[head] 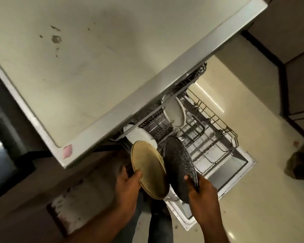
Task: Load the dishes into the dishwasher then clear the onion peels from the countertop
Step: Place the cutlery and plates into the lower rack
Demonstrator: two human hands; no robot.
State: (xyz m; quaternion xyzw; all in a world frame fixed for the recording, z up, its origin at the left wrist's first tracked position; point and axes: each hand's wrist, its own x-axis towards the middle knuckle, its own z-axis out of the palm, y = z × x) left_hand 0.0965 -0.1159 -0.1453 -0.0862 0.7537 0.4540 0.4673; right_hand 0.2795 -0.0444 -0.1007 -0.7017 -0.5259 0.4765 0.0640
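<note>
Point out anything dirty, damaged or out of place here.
The countertop carries dark dried stains near its upper left, and a pink scrap lies at its near corner. The plates in the dishwasher rack stand in order.

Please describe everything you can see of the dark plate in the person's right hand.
The dark plate is round, black-grey, with a speckled, rough-looking surface. It is held tilted on edge above the dishwasher's lower rack. The right hand pinches its lower rim. Its left edge meets or overlaps the tan plate; contact is unclear.
</note>
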